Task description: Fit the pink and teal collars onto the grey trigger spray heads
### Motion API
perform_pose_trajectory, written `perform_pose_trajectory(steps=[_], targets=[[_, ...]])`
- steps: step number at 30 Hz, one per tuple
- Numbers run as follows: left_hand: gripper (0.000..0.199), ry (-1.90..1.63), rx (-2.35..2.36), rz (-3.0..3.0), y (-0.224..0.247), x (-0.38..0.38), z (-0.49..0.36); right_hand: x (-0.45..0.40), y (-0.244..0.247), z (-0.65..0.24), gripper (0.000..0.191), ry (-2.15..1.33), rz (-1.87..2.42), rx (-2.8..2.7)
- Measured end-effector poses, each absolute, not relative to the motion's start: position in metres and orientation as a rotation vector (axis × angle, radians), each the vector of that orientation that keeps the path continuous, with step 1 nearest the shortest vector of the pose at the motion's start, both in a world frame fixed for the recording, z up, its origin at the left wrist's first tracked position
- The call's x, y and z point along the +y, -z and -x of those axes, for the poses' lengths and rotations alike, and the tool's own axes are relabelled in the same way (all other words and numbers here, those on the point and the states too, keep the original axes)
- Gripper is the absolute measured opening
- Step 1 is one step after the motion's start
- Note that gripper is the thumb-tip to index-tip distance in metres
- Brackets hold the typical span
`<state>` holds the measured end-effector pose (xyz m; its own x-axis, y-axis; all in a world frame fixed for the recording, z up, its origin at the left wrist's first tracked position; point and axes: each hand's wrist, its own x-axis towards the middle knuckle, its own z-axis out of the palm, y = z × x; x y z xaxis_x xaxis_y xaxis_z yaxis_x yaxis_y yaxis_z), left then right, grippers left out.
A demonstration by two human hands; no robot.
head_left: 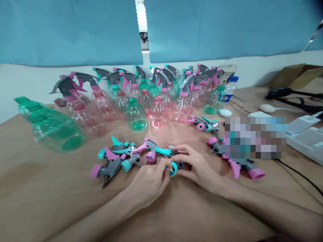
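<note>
My right hand (pixel 196 166) grips a grey and teal trigger spray head (pixel 164 151), thumb and fingers around its body. Its teal collar faces toward me. At the collar's opening my left hand (pixel 150 179) has its thumb and finger pinched together; a small whitish bit shows at the tips, too hidden to name. Touching distance to the left lies a pink and grey spray head (pixel 150 156). Several more loose heads, such as a pink-collared one (pixel 106 170) and a teal one (pixel 127 164), lie further left.
Behind stand pink and green spray bottles, some with heads, some open-necked like a green bottle (pixel 136 116). Green bottles (pixel 54 129) lean at left. On the right are more spray heads (pixel 252 169), a blurred-out patch, a clear plastic box (pixel 306 134), a black cable and a capped drink bottle (pixel 230 90).
</note>
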<state>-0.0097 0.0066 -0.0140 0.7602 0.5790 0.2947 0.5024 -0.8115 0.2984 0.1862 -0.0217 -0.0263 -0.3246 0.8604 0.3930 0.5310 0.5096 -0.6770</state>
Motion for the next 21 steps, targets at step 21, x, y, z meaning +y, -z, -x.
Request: perform_pose_trajectory(steps=[21], targets=[[0.005, -0.712, 0.752, -2.543, 0.0041, 0.0093, 0.0143, -0.0194, 0.0195, -0.1905, 0.029, -0.633, 1.247, -1.862]])
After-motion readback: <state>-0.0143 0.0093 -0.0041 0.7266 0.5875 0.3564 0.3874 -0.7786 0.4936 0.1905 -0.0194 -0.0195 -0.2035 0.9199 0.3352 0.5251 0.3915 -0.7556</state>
